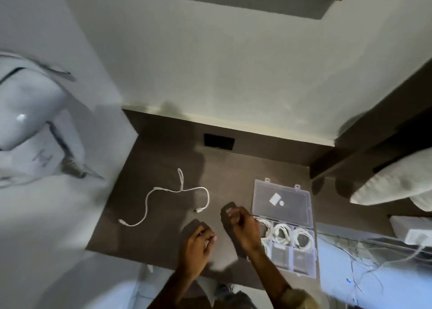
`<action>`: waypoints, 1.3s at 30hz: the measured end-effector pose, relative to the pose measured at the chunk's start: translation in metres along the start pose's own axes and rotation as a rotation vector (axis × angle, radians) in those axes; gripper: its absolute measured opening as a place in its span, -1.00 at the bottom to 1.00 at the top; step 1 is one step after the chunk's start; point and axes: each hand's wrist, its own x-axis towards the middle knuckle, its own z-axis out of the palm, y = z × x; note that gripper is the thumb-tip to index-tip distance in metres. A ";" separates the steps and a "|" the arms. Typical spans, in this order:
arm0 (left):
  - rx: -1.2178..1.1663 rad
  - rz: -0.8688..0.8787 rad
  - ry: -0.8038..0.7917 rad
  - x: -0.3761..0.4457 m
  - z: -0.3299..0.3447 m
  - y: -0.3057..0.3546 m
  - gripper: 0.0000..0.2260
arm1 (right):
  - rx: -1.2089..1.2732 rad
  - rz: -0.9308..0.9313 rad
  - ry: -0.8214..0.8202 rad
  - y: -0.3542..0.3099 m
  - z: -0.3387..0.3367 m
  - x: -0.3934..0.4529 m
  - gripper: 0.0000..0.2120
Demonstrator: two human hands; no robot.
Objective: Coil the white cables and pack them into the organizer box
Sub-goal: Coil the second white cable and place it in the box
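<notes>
One white cable (163, 197) lies uncoiled in a loose wavy line on the left part of the dark table (149, 236), a plug at each end. The clear organizer box (304, 260) sits at the right with its lid (282, 202) folded back. Coiled white cables (282, 234) fill its upper compartments; the lower ones look bare. My right hand (243, 227) hovers just left of the box, fingers curled, nothing clearly in it. My left hand (198, 243) hangs over the table's front part, fingers loosely bent and holding nothing. Both hands are apart from the loose cable.
A white wall-mounted hair dryer (30, 121) hangs at the left. A black socket plate (219, 141) sits in the table's back panel. White pillows (392, 182) and a bed lie at the right. Tangled thin wires (364, 262) trail below the table at the lower right.
</notes>
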 end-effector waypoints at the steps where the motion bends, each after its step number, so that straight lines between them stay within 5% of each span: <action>1: -0.032 -0.045 0.049 -0.003 -0.012 -0.013 -0.83 | 0.110 0.038 -0.022 -0.018 0.014 0.010 -0.91; 3: -0.071 -0.100 0.142 -0.009 -0.037 -0.037 -0.79 | 0.268 0.075 -0.095 -0.049 0.046 0.032 -0.85; 7: -0.114 -0.170 0.221 -0.022 -0.074 -0.080 -0.70 | 0.131 0.104 -0.189 -0.081 0.106 0.067 -0.62; 11: -0.192 -0.192 0.162 -0.024 -0.101 -0.110 -0.76 | -0.027 0.136 -0.037 -0.099 0.131 0.072 -0.79; 16: -0.420 -0.201 0.148 -0.004 -0.145 -0.092 -0.88 | 0.176 -0.059 0.104 -0.120 0.111 0.055 -0.79; 19: -0.478 -0.043 0.296 0.020 -0.192 -0.051 -0.83 | 0.206 -0.210 -0.053 -0.150 0.072 0.041 -0.65; 22: -0.461 0.189 0.354 0.045 -0.242 -0.012 -0.66 | 0.037 -0.422 -0.151 -0.196 0.022 0.032 -0.81; 25: -0.430 0.281 0.151 0.066 -0.281 0.011 -0.43 | -0.107 -0.627 -0.208 -0.241 -0.018 0.023 -0.85; 28: -0.516 0.337 -0.006 0.075 -0.306 0.029 -0.68 | -0.116 -0.763 -0.169 -0.276 -0.037 0.012 -0.85; 31: -0.837 0.317 -0.100 0.073 -0.312 0.036 -0.84 | -0.053 -0.813 -0.069 -0.298 -0.044 0.006 -0.86; 39: -1.608 0.250 -0.461 0.060 -0.319 0.044 -0.63 | 0.049 -0.736 -0.102 -0.298 -0.032 0.008 -0.91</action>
